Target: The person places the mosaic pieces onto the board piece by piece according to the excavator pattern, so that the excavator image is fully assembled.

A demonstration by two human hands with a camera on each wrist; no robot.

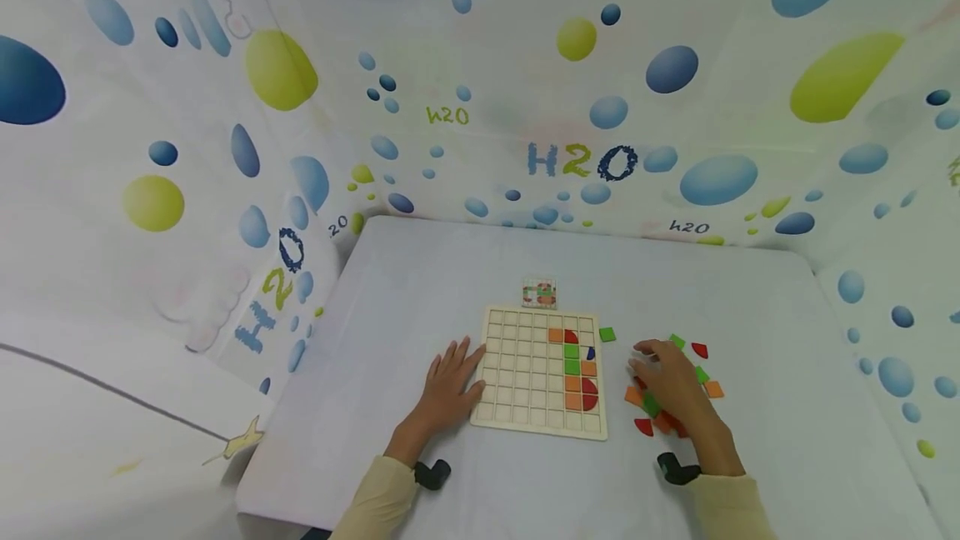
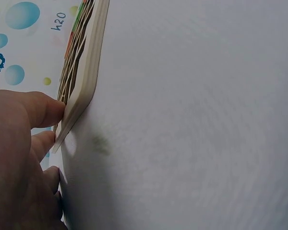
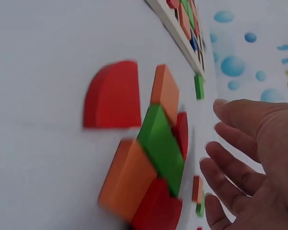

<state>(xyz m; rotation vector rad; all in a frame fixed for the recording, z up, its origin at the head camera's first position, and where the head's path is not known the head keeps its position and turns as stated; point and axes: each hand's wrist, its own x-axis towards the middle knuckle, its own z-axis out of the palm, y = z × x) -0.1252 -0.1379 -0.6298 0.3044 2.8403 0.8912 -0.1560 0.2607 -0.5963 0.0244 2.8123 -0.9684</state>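
A wooden grid board (image 1: 517, 373) lies flat on the table, with orange, green, red and blue pieces set in cells along its right side. My left hand (image 1: 448, 390) rests at its left edge with fingers spread; in the left wrist view the thumb (image 2: 48, 109) touches the board's rim (image 2: 89, 72). Over a loose pile of coloured pieces hovers my right hand (image 1: 671, 382), fingers loosely bent and apart. The right wrist view shows nothing in its fingers. Near them lie a green square (image 3: 161, 146), an orange square (image 3: 127, 175) and a red quarter-circle (image 3: 115, 96).
A small pattern card (image 1: 539, 293) lies just beyond the board's far edge. One green square (image 1: 607, 334) sits by itself off the board's upper right corner. White cloth (image 1: 420, 273) covers the table, and a printed curtain (image 1: 495, 65) hangs behind it.
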